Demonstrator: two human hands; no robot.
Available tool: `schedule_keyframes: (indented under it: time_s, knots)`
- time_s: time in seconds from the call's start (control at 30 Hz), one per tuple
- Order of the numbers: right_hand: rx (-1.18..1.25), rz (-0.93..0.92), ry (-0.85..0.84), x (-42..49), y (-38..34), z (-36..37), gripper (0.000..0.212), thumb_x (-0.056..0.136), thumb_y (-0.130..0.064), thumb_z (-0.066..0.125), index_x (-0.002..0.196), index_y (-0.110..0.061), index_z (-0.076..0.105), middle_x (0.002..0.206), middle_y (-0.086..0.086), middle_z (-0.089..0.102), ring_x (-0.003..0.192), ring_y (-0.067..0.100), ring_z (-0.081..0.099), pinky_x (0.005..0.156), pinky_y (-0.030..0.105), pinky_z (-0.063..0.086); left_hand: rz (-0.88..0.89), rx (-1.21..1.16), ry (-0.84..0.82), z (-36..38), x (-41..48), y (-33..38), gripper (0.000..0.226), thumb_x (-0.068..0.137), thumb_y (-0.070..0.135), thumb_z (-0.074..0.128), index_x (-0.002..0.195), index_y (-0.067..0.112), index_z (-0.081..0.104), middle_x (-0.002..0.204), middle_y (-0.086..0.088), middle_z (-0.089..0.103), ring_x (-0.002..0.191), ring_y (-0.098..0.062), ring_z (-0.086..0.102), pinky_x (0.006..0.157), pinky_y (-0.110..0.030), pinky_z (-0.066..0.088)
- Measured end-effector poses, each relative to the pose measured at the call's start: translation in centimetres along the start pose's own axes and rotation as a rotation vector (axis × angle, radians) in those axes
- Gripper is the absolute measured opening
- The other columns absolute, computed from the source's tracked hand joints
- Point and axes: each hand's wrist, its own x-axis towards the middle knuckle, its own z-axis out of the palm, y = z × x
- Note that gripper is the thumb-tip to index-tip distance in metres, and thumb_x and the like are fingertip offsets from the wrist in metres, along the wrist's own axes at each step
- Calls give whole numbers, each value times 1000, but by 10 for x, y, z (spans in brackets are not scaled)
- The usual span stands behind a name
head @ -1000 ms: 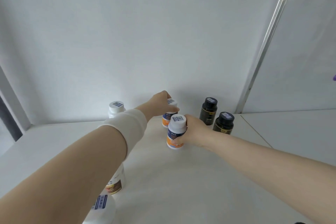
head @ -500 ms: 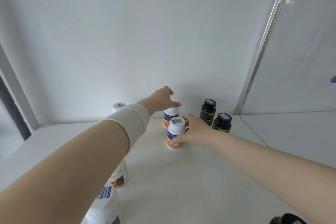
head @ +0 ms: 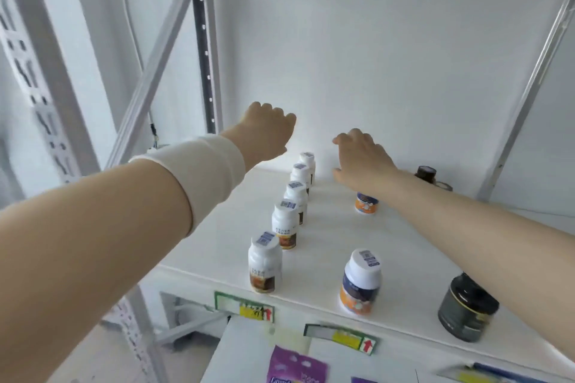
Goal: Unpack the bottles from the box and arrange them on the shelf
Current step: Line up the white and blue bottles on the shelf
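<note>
Bottles are being kept in three groups on the shelf. The box is not being shown in this view.

Toward the left edge, five white bottles with brown labels are being kept in one line running from the front edge to the back. Each is upright and just beside the next. Above the far end of this line the left hand is being held in the air, with its fingers loosely bent and nothing gripped.

In the middle, the front orange-labelled bottle is standing near the front edge. The rear orange-labelled bottle is standing further back and is being partly covered by the right wrist. The right hand is being held above and beyond this bottle, fingers relaxed and a little spread, with nothing pinched.

Toward the right edge, the front dark jar is standing at the front, and the rear dark jar is standing near the back right corner.

The bottles are being judged as light, stiff plastic with smooth and rather slippery sides. They are probably not fragile, but they are tall and easily tipped against a neighbour. The safest hold is being judged to be around the body just under the cap, thumb opposite the fingers. Where neighbours are close, the hold is better taken over the cap from above. The dark jars are wider, so a broader grasp is probably being required.
</note>
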Motion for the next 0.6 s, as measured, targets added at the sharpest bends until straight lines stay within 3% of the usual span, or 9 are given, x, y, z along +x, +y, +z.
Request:
schedule_keyframes:
  time_s: [0.3,0.43,0.6]
  knots:
    - [-5,-296,13,-67,-171,6,38,91,-22,47,125,-6,40,128,14,40,117,32,41,90,38,37,-134,171,-130,6,-194,-88,43,95,27,46,132,8,37,124,-8,54,115,-28,52,95,-34,38]
    - [-42,-440,-41,-97,-265,21,35,91,-17,47,124,-7,39,129,15,39,119,33,40,91,38,36,-189,217,-235,41,-283,-136,36,95,23,46,127,8,39,120,-7,55,110,-26,53,92,-32,37]
    - [-1,-645,-119,-136,-396,73,39,93,-26,47,126,-8,39,130,13,40,120,32,40,92,39,37,-329,193,-423,103,-403,-207,28,95,18,44,121,9,43,117,-7,56,107,-26,54,89,-32,39]
